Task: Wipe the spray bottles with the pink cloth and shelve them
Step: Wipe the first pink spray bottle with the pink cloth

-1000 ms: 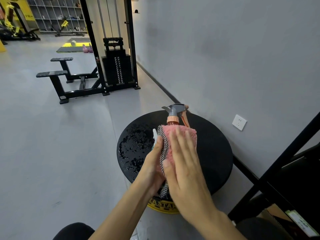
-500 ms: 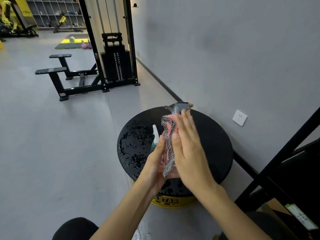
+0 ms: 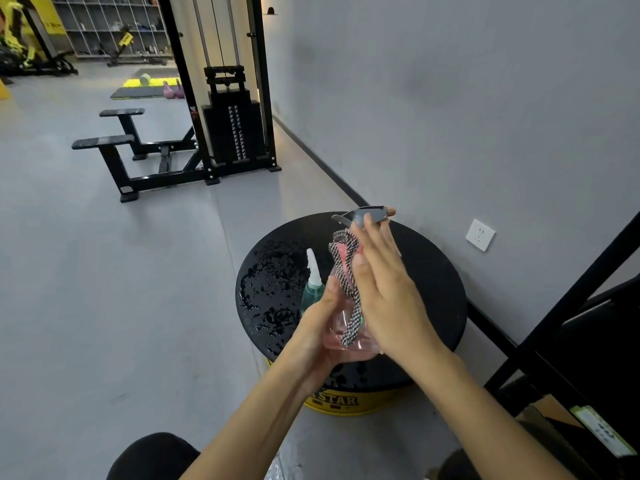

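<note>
Right hand [image 3: 384, 289] swings from front of spray bottle [image 3: 341, 327] round to its right side, fingertips now up at grey trigger head [image 3: 367, 214]. Pink cloth [image 3: 346, 271] turns from broad pink face to narrow edge-on strip, checked backing outward. Clear bottle body now exposed; green bottle [image 3: 312, 292] shows more beside left hand [image 3: 318, 327].

The pink cloth [image 3: 346, 263] looks fluffy, with a woven black-and-white check side. The spray bottle [image 3: 341, 337] is clear, pink-tinted plastic (matt grey trigger head [image 3: 367, 214]); the green bottle [image 3: 311, 293] is translucent plastic. The black table [image 3: 433, 282] shines where water beads on it; the floor [image 3: 104, 271] is matt grey.
</note>
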Motion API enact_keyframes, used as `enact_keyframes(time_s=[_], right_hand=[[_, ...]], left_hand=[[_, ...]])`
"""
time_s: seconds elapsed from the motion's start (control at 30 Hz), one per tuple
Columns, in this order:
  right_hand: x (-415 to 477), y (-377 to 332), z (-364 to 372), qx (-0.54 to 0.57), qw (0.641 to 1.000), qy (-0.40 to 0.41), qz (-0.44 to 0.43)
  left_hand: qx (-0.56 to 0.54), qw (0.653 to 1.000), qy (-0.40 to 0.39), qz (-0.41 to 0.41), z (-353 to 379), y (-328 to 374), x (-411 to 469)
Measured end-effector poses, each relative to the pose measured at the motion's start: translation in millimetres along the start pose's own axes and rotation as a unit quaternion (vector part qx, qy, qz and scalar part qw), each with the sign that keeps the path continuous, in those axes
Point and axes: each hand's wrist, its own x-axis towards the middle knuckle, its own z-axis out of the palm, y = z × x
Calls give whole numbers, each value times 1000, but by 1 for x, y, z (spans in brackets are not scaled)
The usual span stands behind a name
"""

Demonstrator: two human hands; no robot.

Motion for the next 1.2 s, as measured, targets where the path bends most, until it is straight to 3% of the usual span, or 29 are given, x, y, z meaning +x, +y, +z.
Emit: enact_keyframes(time_s=[0.13, 0.27, 0.4, 0.53, 0.9, 1.1, 1.2], right_hand=[[-29, -4, 14, -62, 996, 6, -65], [-56, -6, 25, -138, 988, -13, -73], [-38, -2, 22, -94, 992, -4, -84], [-6, -1, 7, -5, 1000, -11, -24], [-60, -8, 26, -116, 990, -8, -77], [-6, -2, 3, -47, 998, -43, -14], [-8, -3, 2, -53, 997, -46, -28]], left_hand=[[-66, 998, 15, 16, 3, 4, 0], [-114, 993, 36, -1, -2, 5, -1], [-101, 994, 40, 12, -1, 3, -2], [-62, 998, 28, -1, 1, 2, -4], [-124, 991, 40, 10, -3, 7, -4], [-66, 997, 30, -7, 8, -2, -5], [-81, 996, 24, 9, 10, -1, -6]])
